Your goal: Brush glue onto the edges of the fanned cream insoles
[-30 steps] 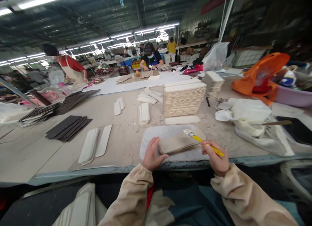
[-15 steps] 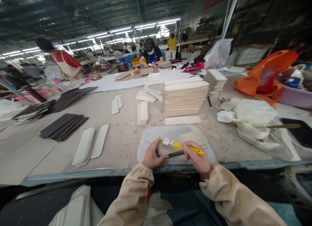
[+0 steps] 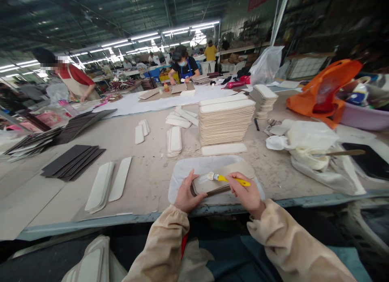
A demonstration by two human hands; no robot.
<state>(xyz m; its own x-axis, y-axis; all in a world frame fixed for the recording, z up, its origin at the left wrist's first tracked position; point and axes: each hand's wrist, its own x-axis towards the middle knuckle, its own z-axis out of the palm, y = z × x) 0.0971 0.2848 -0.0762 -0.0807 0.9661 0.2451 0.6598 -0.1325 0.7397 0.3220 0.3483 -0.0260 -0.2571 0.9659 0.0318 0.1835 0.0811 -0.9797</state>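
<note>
A: Right hand (image 3: 244, 193) has the yellow-handled brush (image 3: 232, 180) pinched in its fingers, and the bristles are down on the top board of the beige stack (image 3: 226, 169), a pale smear just to their left!

B: And the other one?

A: Left hand (image 3: 189, 193) is spread around the stack's left end, thumb along the near edge, fingers reaching up the end — a brace rather than a fist.

B: Where's the stack sitting?

A: On the pale sheet (image 3: 182, 168), at a slant, right end farther from the worker. That sheet runs close to the table's front edge (image 3: 146, 218), so it's tight on the near side.

B: And beyond?

A: A single white panel (image 3: 224, 148) lies just past the sheet's far edge, with a tall pile (image 3: 225, 123) right behind it. Blocked that way!

B: Sideways, then?

A: Roomier! Leftward, tabletop (image 3: 148, 180) shows as far as a loose white strip (image 3: 120, 179); rightward, another stretch runs to the crumpled white bundle (image 3: 313, 136).

B: Farther out?

A: Dark sheets (image 3: 73, 162) fan out at the left, an orange bag (image 3: 319, 95) slumps at the right — and at the far side a co-worker (image 3: 184, 67) leans over.
</note>
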